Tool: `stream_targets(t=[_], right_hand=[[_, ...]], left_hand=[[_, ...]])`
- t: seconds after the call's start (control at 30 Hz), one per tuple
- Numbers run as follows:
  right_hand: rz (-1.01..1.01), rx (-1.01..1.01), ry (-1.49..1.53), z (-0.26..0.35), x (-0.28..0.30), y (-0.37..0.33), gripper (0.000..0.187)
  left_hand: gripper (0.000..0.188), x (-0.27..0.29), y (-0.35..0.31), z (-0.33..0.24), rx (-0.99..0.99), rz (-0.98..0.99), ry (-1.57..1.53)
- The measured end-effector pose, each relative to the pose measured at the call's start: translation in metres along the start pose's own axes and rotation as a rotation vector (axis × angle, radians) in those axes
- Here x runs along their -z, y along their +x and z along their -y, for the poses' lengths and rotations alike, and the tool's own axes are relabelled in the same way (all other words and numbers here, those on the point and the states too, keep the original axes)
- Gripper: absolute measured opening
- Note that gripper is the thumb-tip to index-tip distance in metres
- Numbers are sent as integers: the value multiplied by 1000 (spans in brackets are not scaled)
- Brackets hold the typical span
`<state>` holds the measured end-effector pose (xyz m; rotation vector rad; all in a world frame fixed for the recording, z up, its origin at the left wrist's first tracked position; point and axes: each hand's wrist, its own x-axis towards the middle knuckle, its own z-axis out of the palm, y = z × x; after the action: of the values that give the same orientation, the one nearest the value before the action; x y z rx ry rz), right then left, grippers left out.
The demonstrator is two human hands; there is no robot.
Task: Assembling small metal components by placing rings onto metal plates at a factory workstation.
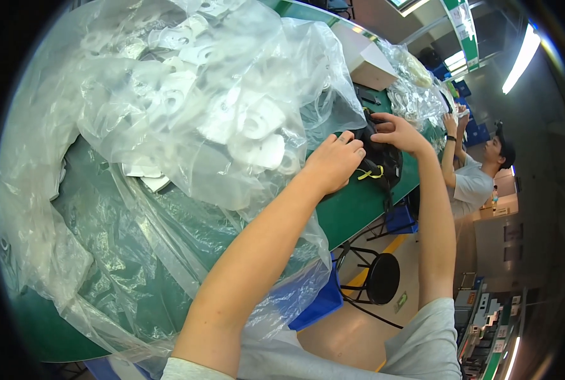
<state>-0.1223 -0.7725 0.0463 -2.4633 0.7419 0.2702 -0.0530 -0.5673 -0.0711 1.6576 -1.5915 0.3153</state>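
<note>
A black fabric bag [391, 166] with a yellow-green cord lies on the green tabletop, right of a big clear plastic bag [231, 183]. My left hand [335, 162] is at the near left side of the black bag, its fingers bent and closed on the dark fabric. Over the bag's top edge, my right hand [398, 133] has thumb and fingers curled in, gripping the fabric there. The fingertips of both hands are partly hidden. Many white plastic parts [257, 120] with round holes show through the clear bag.
Beyond the black bag stand a white box [374, 65] and another clear bag [415, 85]. A person [475, 174] works farther along the table. A round black stool [383, 278] and a blue bin [323, 301] are below the table edge.
</note>
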Motion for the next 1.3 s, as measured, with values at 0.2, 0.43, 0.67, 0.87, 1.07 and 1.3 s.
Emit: stream_targets(t=[0.2,0.43,0.67,0.87,1.07,1.3], right_hand=[[-290,183,-97,-7,-20,-24,41],[-440,339,-40,-25,-35,-60,45],[-532,326,19,-40,-47,-75,48],[-551,345,-213,-44,-53,-76,48],[-529,271,-140,-53,-60,-73,49],[-494,278,60,-63,-56,-75,57]], left_hand=[[39,0,-2,1,-14,-3,-45],[39,1,-2,3,-6,27,-99],[38,1,-3,2,-19,33,-92],[38,3,-4,2,-20,69,-96],[38,2,-4,3,-27,37,-91],[38,4,-5,2,-20,55,-83]])
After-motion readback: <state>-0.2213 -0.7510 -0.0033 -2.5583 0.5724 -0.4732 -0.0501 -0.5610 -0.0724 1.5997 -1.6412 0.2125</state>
